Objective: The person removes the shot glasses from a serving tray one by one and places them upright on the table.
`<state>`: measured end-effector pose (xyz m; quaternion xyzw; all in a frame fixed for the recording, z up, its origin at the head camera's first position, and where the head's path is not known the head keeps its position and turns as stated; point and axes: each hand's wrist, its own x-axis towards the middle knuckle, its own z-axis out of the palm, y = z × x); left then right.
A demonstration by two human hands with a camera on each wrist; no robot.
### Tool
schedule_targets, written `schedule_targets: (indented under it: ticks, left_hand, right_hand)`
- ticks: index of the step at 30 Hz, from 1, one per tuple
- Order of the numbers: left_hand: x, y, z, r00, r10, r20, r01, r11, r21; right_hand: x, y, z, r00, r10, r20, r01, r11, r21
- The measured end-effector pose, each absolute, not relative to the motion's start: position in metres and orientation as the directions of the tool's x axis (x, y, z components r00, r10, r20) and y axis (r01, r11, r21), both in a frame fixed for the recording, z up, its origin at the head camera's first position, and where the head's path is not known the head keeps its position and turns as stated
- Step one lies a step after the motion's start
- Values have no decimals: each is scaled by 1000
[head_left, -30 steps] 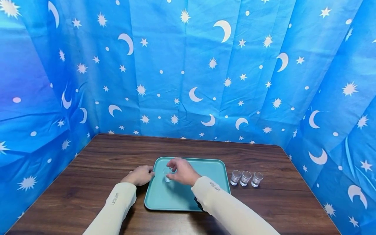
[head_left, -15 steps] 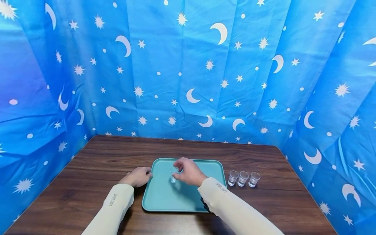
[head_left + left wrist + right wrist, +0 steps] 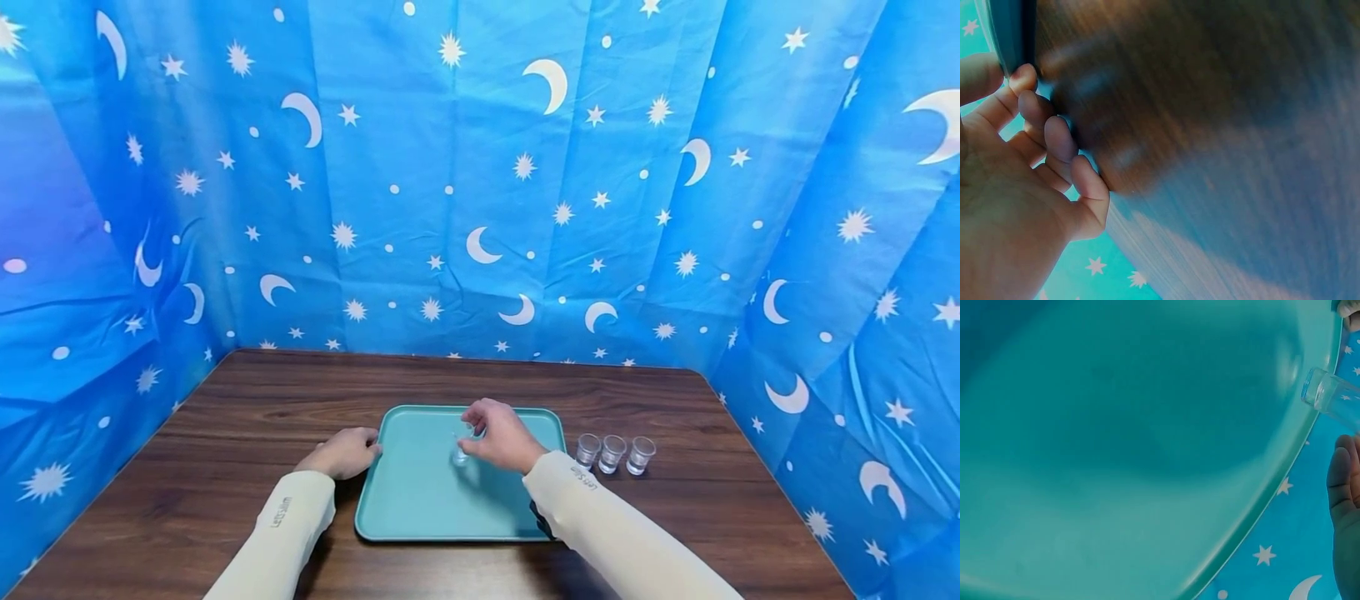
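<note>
Between the thumb and fingers of my right hand (image 3: 504, 437) is a small clear shot glass (image 3: 460, 454), held upright close over the teal tray (image 3: 420, 504). In the right wrist view the thick base of the shot glass (image 3: 1317, 389) points toward the tray, and fingers hide part of its rim. My left hand (image 3: 345, 454) pinches the tray's left edge between thumb and index finger. Its other fingers curl loosely beside that edge in the left wrist view, where only a dark strip of tray (image 3: 1013, 31) shows.
Right of the tray, three more shot glasses, the left one (image 3: 588, 451), the middle one (image 3: 612, 454) and the right one (image 3: 641, 456), stand in a row on the brown wooden table (image 3: 697, 517). A blue curtain (image 3: 420, 167) with moons and stars surrounds the table.
My right hand has moved the shot glass rightward over the tray, from near its left side toward the middle. The left hand stays at the tray's edge. The head view has shifted slightly.
</note>
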<state>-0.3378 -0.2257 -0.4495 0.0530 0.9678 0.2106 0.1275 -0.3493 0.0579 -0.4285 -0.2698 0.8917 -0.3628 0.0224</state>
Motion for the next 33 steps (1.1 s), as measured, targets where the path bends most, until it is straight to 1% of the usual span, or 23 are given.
schedule_targets:
  ticks: [6,13,15,22,27,33]
  left_hand:
    - [-339,-227,-450,-959,170,-225,60,901,429]
    - [-339,-227,-449,-954,177,-241,55,896,440]
    - [-339,-227,-449,-954,179,-241,57,897,439]
    - [-340,-226,-448,-954,181,-239,58,894,445]
    - [-340,-225,-449,-957,172,-233,54,896,441]
    - [-342,-227,-449,-955,177,-238,58,898,437]
  right_hand:
    - [-350,76,-421,-873,-455,173,-442,594,-672]
    - [-355,106,-411,-893,-395,217,-441,666,-602]
    - [-356,114,-407,-900,-377,217,-428,678,-598]
    - [-357,143,-392,-931,-306,198,-361,692,-625]
    - [-359,167,-384,-934,-275,229,-358,696,-623]
    - [-358,193,-376,-932,-256,256,-360,731,-580]
